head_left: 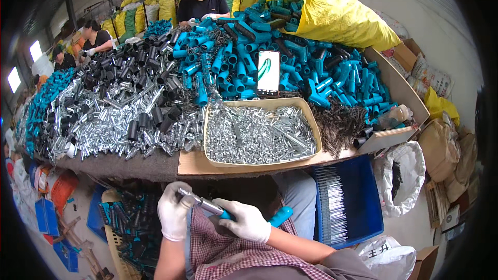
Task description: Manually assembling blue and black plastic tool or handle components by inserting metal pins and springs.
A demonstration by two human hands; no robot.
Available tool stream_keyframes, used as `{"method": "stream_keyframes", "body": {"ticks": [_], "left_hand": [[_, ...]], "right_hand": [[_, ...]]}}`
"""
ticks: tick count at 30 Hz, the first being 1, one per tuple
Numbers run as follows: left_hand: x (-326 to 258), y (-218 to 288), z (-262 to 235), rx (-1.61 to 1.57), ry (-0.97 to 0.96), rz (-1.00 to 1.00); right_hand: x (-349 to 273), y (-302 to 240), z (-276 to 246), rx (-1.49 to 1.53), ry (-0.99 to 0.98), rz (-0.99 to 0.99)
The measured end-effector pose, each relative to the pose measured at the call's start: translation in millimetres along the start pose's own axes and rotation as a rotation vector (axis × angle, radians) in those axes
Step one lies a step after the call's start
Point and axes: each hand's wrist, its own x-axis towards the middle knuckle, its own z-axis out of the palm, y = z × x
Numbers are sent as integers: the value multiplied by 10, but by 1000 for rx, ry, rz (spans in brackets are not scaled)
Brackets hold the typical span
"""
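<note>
Over my lap I hold a tool with a teal handle and a silver metal shaft (210, 207), lying aslant. My left hand (175, 210), in a white glove, is closed at the shaft's far left end, its thumb and fingers near the metal tip. My right hand (245, 222), gloved too, wraps the teal part, and the rounded handle end (281, 216) sticks out on its right. The tool's exact kind cannot be made out. Ahead on the table stands a cream tray (259, 162) full of small silver metal parts.
Heaps of teal plastic handles (249, 46), silver metal parts (104, 129), black sleeves (140, 72) and dark springs (340, 124) cover the table. A phone (268, 72) stands behind the tray. A blue bin (363, 212) with metal rods is at right. Other people work across the table.
</note>
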Motion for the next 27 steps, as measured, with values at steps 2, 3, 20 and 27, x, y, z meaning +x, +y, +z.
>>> {"method": "stream_keyframes", "body": {"ticks": [2, 3, 20, 27], "left_hand": [[-95, 0, 35, 32, 64, -4], [-105, -25, 15, 31, 66, -6], [-204, 239, 11, 82, -155, 137], [-224, 515, -83, 41, -430, 82]], "right_hand": [[-8, -45, -34, -105, -28, 10], [-14, -59, -40, -204, -54, 19], [-46, 96, -211, 249, -245, -59], [-69, 133, -253, 737, -651, 195]]}}
